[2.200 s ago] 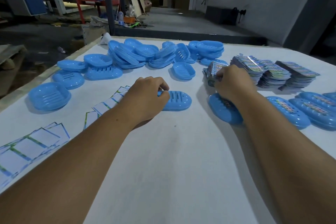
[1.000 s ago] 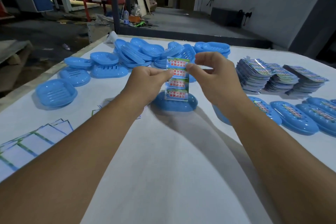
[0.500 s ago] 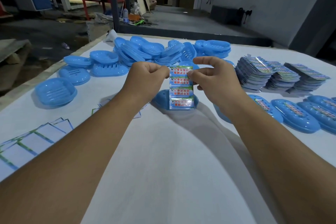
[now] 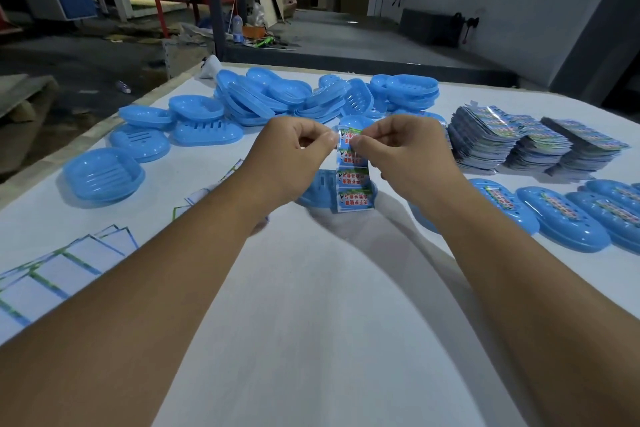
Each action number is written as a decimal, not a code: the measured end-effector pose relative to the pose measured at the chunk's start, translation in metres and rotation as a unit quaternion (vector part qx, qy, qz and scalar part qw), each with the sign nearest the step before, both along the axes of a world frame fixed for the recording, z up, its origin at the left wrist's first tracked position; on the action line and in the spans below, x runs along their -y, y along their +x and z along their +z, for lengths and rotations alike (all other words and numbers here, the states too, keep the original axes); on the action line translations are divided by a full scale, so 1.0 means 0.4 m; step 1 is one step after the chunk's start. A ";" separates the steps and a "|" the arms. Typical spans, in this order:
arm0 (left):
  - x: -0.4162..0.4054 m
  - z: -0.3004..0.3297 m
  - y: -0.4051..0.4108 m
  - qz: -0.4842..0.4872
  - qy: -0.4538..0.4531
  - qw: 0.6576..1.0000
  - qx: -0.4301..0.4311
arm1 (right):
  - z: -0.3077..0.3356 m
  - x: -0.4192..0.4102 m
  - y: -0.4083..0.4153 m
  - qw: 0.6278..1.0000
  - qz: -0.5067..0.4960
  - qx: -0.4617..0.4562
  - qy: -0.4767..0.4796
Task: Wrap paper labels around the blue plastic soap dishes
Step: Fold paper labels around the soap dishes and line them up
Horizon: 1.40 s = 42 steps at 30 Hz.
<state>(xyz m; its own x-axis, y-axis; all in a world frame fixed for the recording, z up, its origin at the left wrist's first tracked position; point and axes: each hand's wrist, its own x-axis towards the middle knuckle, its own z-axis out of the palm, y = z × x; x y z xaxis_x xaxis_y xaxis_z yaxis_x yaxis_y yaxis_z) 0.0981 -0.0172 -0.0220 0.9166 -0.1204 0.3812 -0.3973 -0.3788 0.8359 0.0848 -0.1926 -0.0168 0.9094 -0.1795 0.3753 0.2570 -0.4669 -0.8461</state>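
While my left hand (image 4: pixel 294 152) and right hand (image 4: pixel 403 152) both pinch the top of the printed paper label strip (image 4: pixel 353 177), it dangles over the oval blue plastic soap dish (image 4: pixel 317 189) lying on the white table (image 4: pixel 311 305); uneven pulling could tear it or set it crooked, I judge.

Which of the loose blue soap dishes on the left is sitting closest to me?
The open dish at the table's left edge, hollow side up with ribs showing. It sits alone, nearer than the two slotted dishes behind it.
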 end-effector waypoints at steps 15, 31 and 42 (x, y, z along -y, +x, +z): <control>0.014 0.002 -0.014 -0.003 0.047 0.995 0.090 | 0.017 -0.034 -0.041 0.997 -0.009 0.000 -0.070; 0.024 -0.004 -0.028 -0.011 0.033 0.997 0.066 | 0.014 -0.036 -0.040 0.999 -0.003 0.001 -0.044; 0.018 0.001 -0.020 -0.029 -0.054 0.998 0.015 | 0.012 -0.036 -0.036 0.998 0.067 0.009 0.009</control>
<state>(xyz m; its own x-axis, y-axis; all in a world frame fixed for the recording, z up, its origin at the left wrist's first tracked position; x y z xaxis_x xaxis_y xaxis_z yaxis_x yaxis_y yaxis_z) 0.0902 -0.0245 -0.0215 0.8973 -0.1287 0.4223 -0.4415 -0.2627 0.8580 0.0706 -0.1782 -0.0120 0.9185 -0.0642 0.3902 0.3317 -0.4124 -0.8485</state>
